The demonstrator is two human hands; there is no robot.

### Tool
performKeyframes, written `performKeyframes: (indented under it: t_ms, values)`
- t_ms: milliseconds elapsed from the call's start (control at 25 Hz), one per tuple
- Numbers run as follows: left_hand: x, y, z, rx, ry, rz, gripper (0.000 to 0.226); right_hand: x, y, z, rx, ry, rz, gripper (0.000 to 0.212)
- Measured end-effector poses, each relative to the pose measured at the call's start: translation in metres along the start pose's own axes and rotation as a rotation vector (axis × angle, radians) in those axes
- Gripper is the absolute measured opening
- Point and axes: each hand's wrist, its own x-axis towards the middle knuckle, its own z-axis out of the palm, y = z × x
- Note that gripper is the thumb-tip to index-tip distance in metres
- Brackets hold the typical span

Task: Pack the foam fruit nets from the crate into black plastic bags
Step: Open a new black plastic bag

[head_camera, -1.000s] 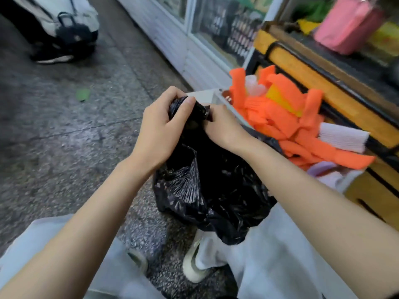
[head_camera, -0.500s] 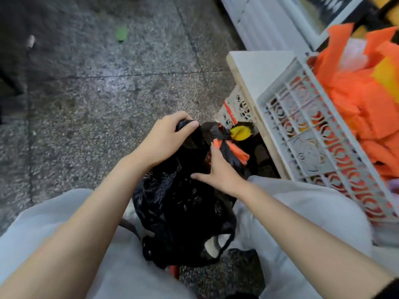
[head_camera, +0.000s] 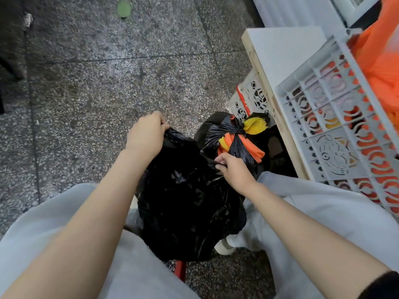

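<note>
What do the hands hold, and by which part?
The black bag, by its top edge: left hand grips one side, right hand pinches the other.

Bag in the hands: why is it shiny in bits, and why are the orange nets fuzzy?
Head view: light glints off the crinkled bag, its folds go plain black; head view, top right: the nets sit at the wide lens's edge, smeared soft.

Both bare forearms reach toward mid-frame; left hand [head_camera: 146,137] and right hand [head_camera: 235,171] each pinch the black bag [head_camera: 187,201], fingers curled
</note>
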Motion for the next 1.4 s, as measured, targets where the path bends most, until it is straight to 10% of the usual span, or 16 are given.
performKeyframes:
  t_ms: [280, 640, 800, 1080, 1400]
  values:
    - [-0.004, 0.003, 0.026, -0.061, -0.355, 0.096, 0.008, -0.002, 0.011, 0.000, -0.226, -0.088, -0.055, 0.021]
    - [-0.030, 0.044, 0.035, -0.283, -0.233, 0.169, 0.015, -0.028, 0.039, -0.036, 0.047, 0.161, 0.017, 0.027]
    - [-0.035, 0.037, 0.042, -0.180, -0.284, 0.194, 0.014, -0.036, 0.046, -0.039, 0.087, 0.004, -0.050, 0.019]
    - [-0.026, 0.043, 0.026, -0.373, 0.058, 0.034, 0.019, 0.005, 0.050, -0.070, -0.050, 0.187, -0.059, 0.051]
    - [-0.002, 0.053, 0.036, -0.389, 0.099, -0.007, 0.021, 0.086, 0.044, -0.058, -0.321, -0.021, 0.071, 0.070]
